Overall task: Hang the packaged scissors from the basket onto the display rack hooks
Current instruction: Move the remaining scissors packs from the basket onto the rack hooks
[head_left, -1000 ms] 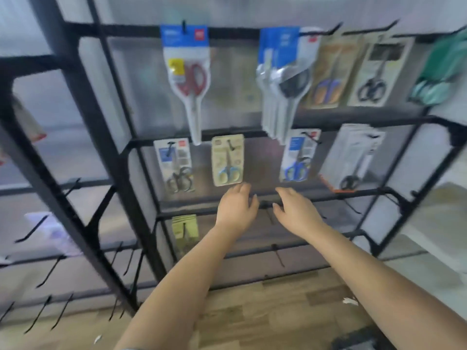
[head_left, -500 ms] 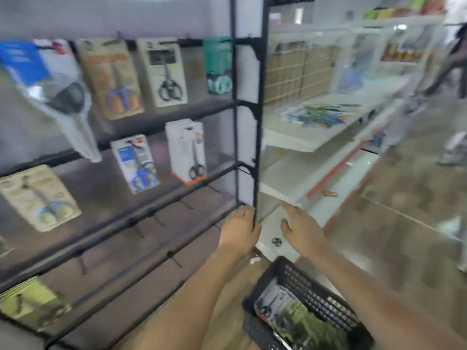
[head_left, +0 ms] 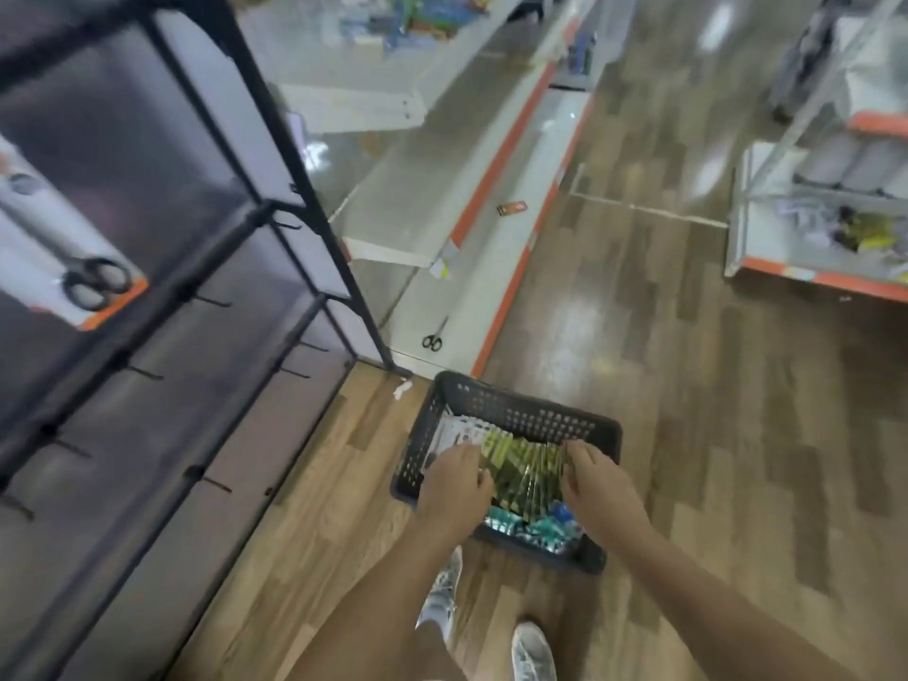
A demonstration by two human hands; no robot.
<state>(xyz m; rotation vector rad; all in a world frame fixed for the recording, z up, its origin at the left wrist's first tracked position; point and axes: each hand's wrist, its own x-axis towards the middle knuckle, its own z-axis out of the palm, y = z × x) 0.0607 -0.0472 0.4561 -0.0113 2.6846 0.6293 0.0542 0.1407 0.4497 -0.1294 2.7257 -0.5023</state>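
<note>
A dark grey plastic basket (head_left: 521,416) sits on the wooden floor, filled with packaged scissors: a row of green-yellow packs (head_left: 528,471), white packs (head_left: 454,435) at its left and blue-teal packs (head_left: 543,525) at the near end. My left hand (head_left: 454,481) rests with curled fingers on the left end of the green row. My right hand (head_left: 597,486) rests fingers-down on the right end. Blur hides whether either hand grips a pack. The black display rack (head_left: 295,208) stands to the left with bare hooks (head_left: 211,302); one white-and-orange scissors pack (head_left: 64,260) hangs there.
White store shelving with orange trim (head_left: 491,208) runs behind the basket, and a loose pair of scissors (head_left: 433,336) lies on its base. Another shelf unit (head_left: 810,238) stands at the right. My shoes (head_left: 533,653) are just below the basket.
My view swung from the rack to the right and down to the floor. Both hands dropped from in front of the rack into the basket, onto the green packs.
</note>
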